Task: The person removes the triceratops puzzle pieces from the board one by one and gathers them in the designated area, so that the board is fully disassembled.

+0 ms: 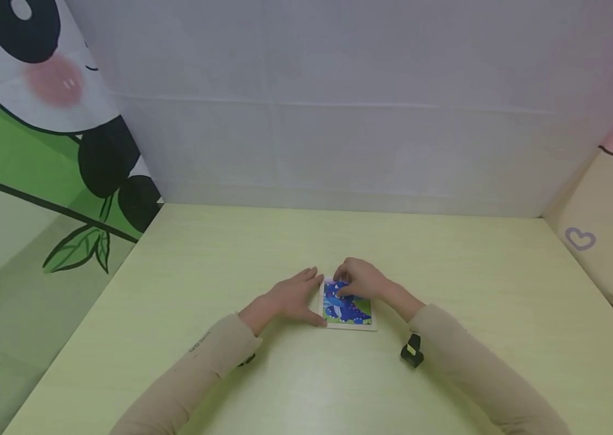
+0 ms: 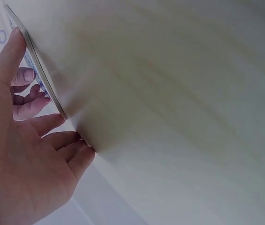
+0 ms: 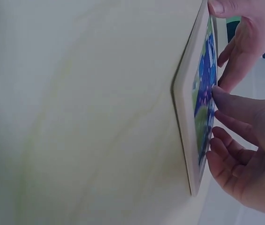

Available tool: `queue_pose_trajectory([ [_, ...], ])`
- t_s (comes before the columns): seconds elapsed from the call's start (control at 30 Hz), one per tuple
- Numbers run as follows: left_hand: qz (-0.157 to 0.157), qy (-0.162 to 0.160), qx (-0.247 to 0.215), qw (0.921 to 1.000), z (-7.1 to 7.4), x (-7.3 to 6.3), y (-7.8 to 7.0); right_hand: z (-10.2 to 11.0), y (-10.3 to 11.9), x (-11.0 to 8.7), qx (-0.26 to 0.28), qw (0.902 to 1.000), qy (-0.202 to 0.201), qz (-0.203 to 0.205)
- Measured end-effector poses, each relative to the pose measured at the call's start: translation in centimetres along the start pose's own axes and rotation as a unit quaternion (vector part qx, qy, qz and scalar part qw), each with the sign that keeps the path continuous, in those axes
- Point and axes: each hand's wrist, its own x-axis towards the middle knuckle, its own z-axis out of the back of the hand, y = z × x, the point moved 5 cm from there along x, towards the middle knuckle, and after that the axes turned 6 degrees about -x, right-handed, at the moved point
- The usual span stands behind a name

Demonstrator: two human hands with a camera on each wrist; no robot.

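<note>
1. Surface [image 1: 447, 260]: pale.
2. Left hand [image 1: 296, 299]: grip wide, spread along the board's [image 1: 348, 311] left edge.
3. Right hand [image 1: 366, 279]: fingers bent over the board; cannot tell whether its grip holds anything.
4. The board: between the surface's left and right edges, short of the far edge.

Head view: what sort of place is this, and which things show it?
Probably an indoor play corner, though the wider room is out of view. A pale table meets a plain pale wall behind, a cartoon wall stands on the left, and a small picture board lies on the table.
</note>
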Motion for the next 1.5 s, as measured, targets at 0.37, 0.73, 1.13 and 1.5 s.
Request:
queue_pose_trajectory([
  [0.37, -0.004, -0.001, 0.003, 1.0000, 0.26, -0.06, -0.31, -0.02, 0.21, 0.43, 0.015, 0.9993, 0.015, -0.030],
  [0.73, -0.005, -0.005, 0.007, 1.0000, 0.38, -0.04, -0.41, 0.11, 0.09, 0.39, 0.057, 0.9975, 0.018, -0.039],
  [1.13, -0.001, 0.000, 0.001, 1.0000, 0.25, 0.01, -0.33, -0.12, 0.13, -0.04, 0.074, 0.9971, -0.002, -0.019],
  [1.5, -0.007, 0.000, -0.002, 1.0000, 0.13, -0.19, -0.32, -0.11, 0.10, 0.05, 0.054, 0.9985, 0.001, 0.001],
])
